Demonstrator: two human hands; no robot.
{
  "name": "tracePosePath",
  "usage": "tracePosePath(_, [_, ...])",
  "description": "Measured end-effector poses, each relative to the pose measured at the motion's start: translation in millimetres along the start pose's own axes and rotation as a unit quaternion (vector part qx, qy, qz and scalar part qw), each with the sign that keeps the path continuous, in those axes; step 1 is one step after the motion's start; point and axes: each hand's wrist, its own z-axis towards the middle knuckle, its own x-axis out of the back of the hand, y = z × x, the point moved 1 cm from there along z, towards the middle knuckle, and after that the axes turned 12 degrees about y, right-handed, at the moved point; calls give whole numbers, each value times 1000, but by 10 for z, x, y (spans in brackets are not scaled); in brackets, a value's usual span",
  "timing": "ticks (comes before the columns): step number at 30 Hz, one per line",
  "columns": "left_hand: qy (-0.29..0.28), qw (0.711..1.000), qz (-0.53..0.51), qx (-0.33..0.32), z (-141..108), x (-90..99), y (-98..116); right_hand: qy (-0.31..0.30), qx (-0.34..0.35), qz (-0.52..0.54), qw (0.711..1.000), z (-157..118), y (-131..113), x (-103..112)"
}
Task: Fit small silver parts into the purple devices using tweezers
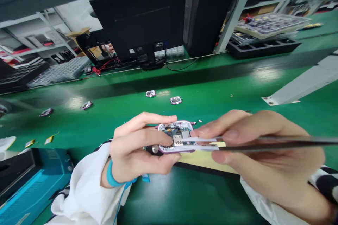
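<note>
My left hand (pixel 142 144) grips a small watch body (pixel 182 126) with a purple and white frame, its circuit board facing up. One fingertip presses on the board near a metal slot. In my right hand (pixel 253 140) is a pair of tweezers (pixel 240 147), pinched between thumb and fingers, with white tips reaching onto the board. Whether the tips hold a tiny part I cannot tell. Under both hands lies a yellow pad (pixel 206 161) with a dark edge. A blue wrist strap (pixel 112 174) circles my left wrist.
Similar watch bodies (pixel 176 100) lie farther back on the green bench (pixel 126 102). Small yellow batteries (pixel 49 139) are at left, near a blue device (pixel 52 179). A monitor (pixel 145 17) stands behind, stacked trays (pixel 271 26) at back right, and a white metal leg (pixel 306 77) at right.
</note>
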Motion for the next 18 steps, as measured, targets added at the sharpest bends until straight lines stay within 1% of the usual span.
tracePosePath(4, [4,1000,-4,0,18,-5,16,-127,1,-21,992,56,-88,77])
tracePosePath(6, [5,1000,-1,1,18,-8,20,-164,6,-21,986,80,-134,105])
tracePosePath(7, [5,1000,-1,1,16,-10,21,-171,8,-24,985,87,-152,114])
tracePosePath(9, [2,1000,-1,4,14,-11,23,-163,11,-41,986,93,-178,126])
tracePosePath(11, [0,1000,-4,5,12,-11,24,-163,27,-49,985,89,-195,131])
tracePosePath(14, [-2,1000,-11,4,10,-11,27,-185,49,-42,981,79,-204,138])
tracePosePath(18, [3,1000,-9,2,5,-11,27,-176,39,-24,983,67,-172,155])
